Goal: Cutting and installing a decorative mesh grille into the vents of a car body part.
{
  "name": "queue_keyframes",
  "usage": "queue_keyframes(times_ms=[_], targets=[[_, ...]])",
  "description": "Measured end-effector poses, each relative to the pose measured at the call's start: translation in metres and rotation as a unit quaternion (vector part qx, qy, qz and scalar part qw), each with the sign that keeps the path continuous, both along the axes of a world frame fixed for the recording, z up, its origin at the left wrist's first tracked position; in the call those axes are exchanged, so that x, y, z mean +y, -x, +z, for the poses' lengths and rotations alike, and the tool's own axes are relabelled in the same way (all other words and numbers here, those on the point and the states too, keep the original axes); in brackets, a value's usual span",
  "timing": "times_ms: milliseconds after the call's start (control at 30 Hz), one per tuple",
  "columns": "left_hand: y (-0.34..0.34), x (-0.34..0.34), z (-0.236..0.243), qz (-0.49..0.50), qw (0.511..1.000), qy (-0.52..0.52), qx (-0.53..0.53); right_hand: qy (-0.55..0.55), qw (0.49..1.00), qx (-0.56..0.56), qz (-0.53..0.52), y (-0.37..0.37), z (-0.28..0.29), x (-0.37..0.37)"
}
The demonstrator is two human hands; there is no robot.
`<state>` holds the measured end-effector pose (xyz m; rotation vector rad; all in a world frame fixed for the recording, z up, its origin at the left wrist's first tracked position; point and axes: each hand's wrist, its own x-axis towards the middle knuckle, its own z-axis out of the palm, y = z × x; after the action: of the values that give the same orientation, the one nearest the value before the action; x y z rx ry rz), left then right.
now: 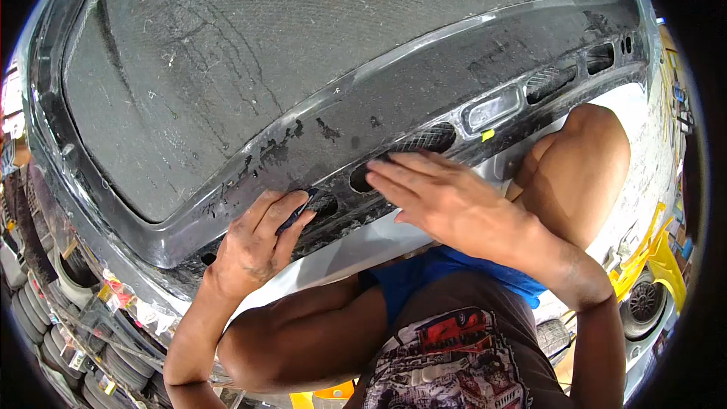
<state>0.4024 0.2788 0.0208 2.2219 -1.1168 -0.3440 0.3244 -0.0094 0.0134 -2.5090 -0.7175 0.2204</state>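
A large dark car body panel (409,79) spreads out in front of me. Its black edge strip has several slotted openings and dark, wet-looking patches. My left hand (254,238) is closed at the strip's left part, with a small dark blue piece (294,212) pinched between thumb and fingers; its kind is unclear. Farther right, my right hand (450,201) lies with fingers stretched out at the strip, beside an oval opening (363,179). Its palm side is hidden. A rectangular recess (492,109) and a yellow-green tag (488,135) are to the right of that hand.
My bent legs flank the panel's near edge, with a pale surface (341,250) between. Stacked tyres (121,356) and loose clutter lie at lower left. On the right are a yellow body part (666,261) and a wheel (644,303).
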Motion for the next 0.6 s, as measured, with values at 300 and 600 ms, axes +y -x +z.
queue_keyframes(times_ms=[300, 600], targets=[[-0.007, 0.001, -0.001, -0.048, 0.998, -0.013, -0.043, 0.051, 0.999, -0.009, -0.001, -0.002, -0.031, 0.024], [-0.004, 0.008, 0.043, -0.034, 0.997, -0.058, -0.038, 0.106, 0.994, 0.023, -0.001, 0.002, -0.029, 0.033]])
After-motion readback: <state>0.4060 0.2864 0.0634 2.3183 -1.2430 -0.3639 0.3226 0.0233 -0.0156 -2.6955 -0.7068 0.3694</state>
